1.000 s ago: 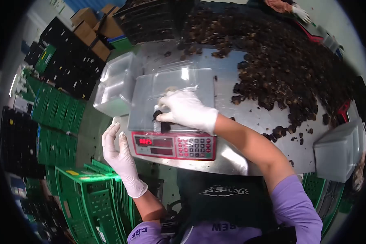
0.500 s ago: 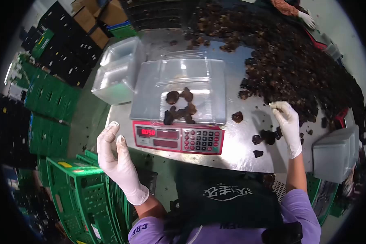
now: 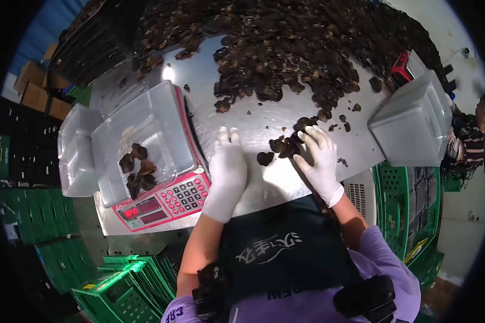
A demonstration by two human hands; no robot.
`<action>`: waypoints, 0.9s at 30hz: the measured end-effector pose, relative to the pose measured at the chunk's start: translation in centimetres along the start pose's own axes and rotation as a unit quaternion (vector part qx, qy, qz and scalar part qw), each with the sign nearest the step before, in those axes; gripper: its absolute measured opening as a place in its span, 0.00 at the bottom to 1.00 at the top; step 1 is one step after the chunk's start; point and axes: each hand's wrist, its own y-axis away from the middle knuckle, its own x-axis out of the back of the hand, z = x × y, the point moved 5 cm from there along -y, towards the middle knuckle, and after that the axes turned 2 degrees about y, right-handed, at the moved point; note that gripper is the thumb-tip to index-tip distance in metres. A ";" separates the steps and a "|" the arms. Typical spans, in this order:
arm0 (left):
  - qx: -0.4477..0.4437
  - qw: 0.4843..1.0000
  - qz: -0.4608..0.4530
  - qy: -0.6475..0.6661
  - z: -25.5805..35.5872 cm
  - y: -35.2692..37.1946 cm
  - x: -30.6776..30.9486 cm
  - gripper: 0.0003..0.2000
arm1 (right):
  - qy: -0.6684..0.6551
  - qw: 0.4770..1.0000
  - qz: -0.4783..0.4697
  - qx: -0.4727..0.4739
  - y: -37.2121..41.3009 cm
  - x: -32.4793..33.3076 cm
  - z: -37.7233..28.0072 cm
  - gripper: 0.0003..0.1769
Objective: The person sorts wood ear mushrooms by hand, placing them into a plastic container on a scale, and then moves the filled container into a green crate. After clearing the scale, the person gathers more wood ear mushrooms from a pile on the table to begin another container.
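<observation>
One metal surface (image 3: 202, 110) spans your front, with the red-edged scale (image 3: 183, 195) on its left. Your left hand (image 3: 226, 175) has fingers close together, any grip unclear; your right hand (image 3: 319, 161) has fingers apart, right beside loose dark mushrooms (image 3: 279, 145). They look light, soft, perhaps slippery: pinch thick middles. White apron (image 3: 307, 218) characters look unclear; your sleeve (image 3: 175, 313) reads "CRE".

Tray (image 3: 165, 152) on scale (image 3: 186, 195) at left, fungus pieces (image 3: 286, 147) at centre, heap (image 3: 285, 51) behind, containers (image 3: 415, 118) right
</observation>
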 end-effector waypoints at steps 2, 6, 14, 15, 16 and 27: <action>0.012 0.991 0.001 -0.137 0.3 -1.5 -2.4 0.21 | -0.011 1.000 0.028 0.002 -0.6 0.8 0.9 0.28; 0.006 0.990 0.130 -0.055 -0.5 -2.8 -3.0 0.05 | 0.007 0.999 0.050 -0.014 -0.8 1.5 3.3 0.22; 0.141 0.707 0.068 0.689 -2.2 -1.7 -3.6 0.09 | -0.049 0.998 0.028 0.032 -2.5 -1.8 2.7 0.13; 0.139 0.724 0.063 0.673 -2.2 -1.8 -3.3 0.09 | -0.038 0.998 0.013 0.055 -3.0 -2.3 2.3 0.12; 0.139 0.726 0.061 0.671 -1.8 -1.7 -3.0 0.09 | -0.026 0.997 -0.001 0.079 -3.6 -2.8 1.9 0.11; 0.219 0.599 0.049 0.768 -0.8 -1.1 -3.0 0.06 | 0.153 0.946 -0.128 0.254 -6.1 -5.5 0.4 0.02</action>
